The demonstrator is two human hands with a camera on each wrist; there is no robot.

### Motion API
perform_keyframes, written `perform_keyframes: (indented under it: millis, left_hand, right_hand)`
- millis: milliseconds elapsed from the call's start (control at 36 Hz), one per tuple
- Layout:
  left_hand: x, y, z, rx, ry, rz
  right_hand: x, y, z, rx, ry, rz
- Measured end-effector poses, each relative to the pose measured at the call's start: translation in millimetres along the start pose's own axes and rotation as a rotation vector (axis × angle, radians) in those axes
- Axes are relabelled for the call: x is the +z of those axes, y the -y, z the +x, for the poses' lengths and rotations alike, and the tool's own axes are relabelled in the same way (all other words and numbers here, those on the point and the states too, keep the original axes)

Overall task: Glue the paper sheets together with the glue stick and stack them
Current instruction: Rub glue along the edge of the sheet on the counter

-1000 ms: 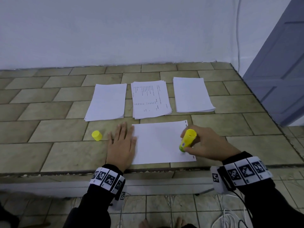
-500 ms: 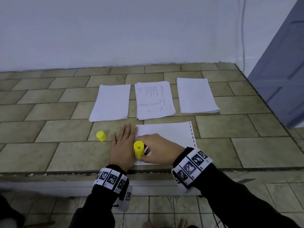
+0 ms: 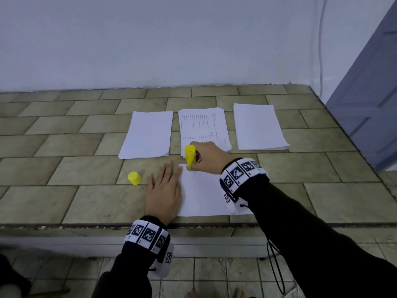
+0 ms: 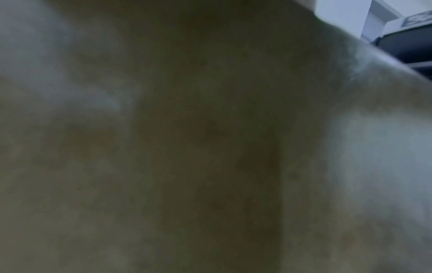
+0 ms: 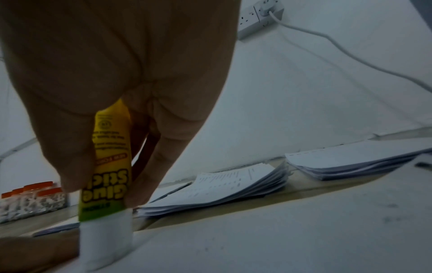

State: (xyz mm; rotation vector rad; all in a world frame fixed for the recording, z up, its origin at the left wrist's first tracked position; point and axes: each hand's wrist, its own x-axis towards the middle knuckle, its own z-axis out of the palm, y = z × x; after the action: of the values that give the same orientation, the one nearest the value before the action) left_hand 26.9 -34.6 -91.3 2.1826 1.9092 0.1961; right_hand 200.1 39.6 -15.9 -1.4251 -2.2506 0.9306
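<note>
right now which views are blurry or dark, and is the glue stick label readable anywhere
Head view: sharp, evenly lit, edges bowed by the wide lens. Left wrist view: dark, smeared, nothing identifiable. Right wrist view: dim, background papers soft, but the glue stick label is readable, upside down, in the right hand.

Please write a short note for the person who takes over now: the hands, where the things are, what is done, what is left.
Left hand: flat, pressing the left edge of the loose sheet.
Right hand: grips the uncapped glue stick, tip on the sheet's far left corner.
Cap: on the tiles, left of the left hand.
Three paper piles lie behind.
Done: stick uncapped, sheet laid out.
Left: finish gluing, join sheets, stack.
</note>
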Motion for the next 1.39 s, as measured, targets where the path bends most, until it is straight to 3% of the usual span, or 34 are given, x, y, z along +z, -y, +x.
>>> perform_keyframes:
  millis: [194, 611, 805, 1139, 1389]
  left_hand:
    - [-1.4, -7.8, -0.3, -0.056, 0.01, 0.028]
    - [3.9, -5.5, 0.7, -0.031, -0.005, 0.091]
    - [3.5, -4.9, 0.7, -0.025, -0.006, 0.098]
    - [1.4, -6.3, 0.5, -0.038, 0.001, 0.116]
    - [0.4, -4.7, -0.7, -0.015, 0.009, 0.124]
  right_hand:
    - [-5.4, -8.8, -25.5, 0.026, -0.041, 0.05]
    - [-2.7, -25.8, -104.2, -0.098, 0.094, 0.141]
    - [-7.9, -27.9, -91.6, -0.128, 0.064, 0.083]
    - [-31.1, -39.7, -40.9, 0.011, -0.074, 0.082]
    - [-34.9, -43.5, -59.2, 0.05, -0.146, 0.227]
